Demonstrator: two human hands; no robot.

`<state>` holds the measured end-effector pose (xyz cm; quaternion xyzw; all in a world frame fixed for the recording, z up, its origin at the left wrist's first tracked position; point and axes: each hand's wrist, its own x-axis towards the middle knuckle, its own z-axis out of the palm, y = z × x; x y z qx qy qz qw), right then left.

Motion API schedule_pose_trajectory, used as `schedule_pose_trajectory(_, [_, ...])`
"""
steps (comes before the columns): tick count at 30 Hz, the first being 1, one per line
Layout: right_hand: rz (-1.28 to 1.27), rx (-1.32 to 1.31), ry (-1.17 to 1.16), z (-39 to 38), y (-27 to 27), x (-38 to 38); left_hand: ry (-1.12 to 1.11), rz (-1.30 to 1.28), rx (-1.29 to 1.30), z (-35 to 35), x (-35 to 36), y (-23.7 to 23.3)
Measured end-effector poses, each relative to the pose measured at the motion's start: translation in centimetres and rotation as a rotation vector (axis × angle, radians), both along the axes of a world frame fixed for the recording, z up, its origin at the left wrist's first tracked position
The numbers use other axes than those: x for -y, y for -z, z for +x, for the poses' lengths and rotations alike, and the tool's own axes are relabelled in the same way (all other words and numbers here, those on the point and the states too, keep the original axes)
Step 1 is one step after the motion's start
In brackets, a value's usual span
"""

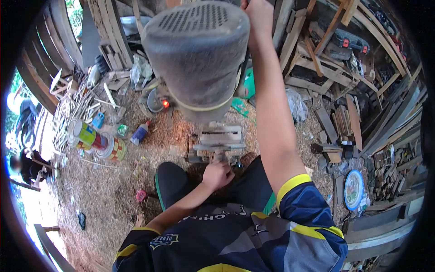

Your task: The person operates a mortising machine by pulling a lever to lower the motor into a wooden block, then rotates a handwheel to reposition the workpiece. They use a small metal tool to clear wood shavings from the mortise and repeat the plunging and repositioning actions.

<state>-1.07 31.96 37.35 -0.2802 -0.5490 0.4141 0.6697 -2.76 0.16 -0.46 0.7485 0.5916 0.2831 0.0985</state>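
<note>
A dusty grey drill press [195,59] fills the upper middle, its motor housing toward me. Below it, a metal vise [221,136] sits low between my knees, partly hidden by the machine. My left hand [217,175] is closed at the near side of the vise, its fingers toward the jaws; what they grip is hidden. My right arm reaches up along the machine's right side. At the top edge, my right hand [260,20] is wrapped around what looks like the drill press lever, almost wholly out of sight.
Wood shavings cover the ground. To the left are stacked paint cans [102,143], a glue bottle [140,133] and piled thin sticks [77,109]. A red light [165,104] glows beside the machine. Timber offcuts [349,118] and a round blue-rimmed lid [354,190] lie right. A person [34,165] sits far left.
</note>
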Motion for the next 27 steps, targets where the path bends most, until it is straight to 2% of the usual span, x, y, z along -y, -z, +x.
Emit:
schedule_pose_trajectory(1, [0.079,0.073,0.100,0.2,0.2,0.2,0.010,0.033,0.013,-0.1,0.3,0.2])
schedule_pose_trajectory(9, [0.098,0.104,0.143,0.6,0.1,1.0,0.077,0.004,0.057,-0.3,0.2,-0.1])
schedule_pose_trajectory(11, [0.071,0.080,0.010,0.7,0.1,0.2,0.076,0.073,0.061,-0.5,0.0,-0.3])
schedule_pose_trajectory(15, [-0.067,0.087,-0.025,-0.2,-0.1,-2.2,0.056,0.091,0.068,-0.5,0.3,-0.5])
schedule_pose_trajectory(17, [-0.107,0.285,0.155,-0.4,-0.3,-2.6,0.042,0.083,0.078,-0.4,0.3,-0.1])
schedule_pose_trajectory(21, [-0.132,0.158,0.059,0.4,-0.8,0.5,0.025,0.094,0.075,-0.3,0.0,0.0])
schedule_pose_trajectory(23, [-0.040,0.106,0.014,1.0,-0.3,1.0,0.038,0.038,0.072,-0.4,0.3,-0.2])
schedule_pose_trajectory(27, [0.063,0.100,0.078,0.9,0.4,1.3,0.070,0.033,0.083,-0.5,0.3,0.2])
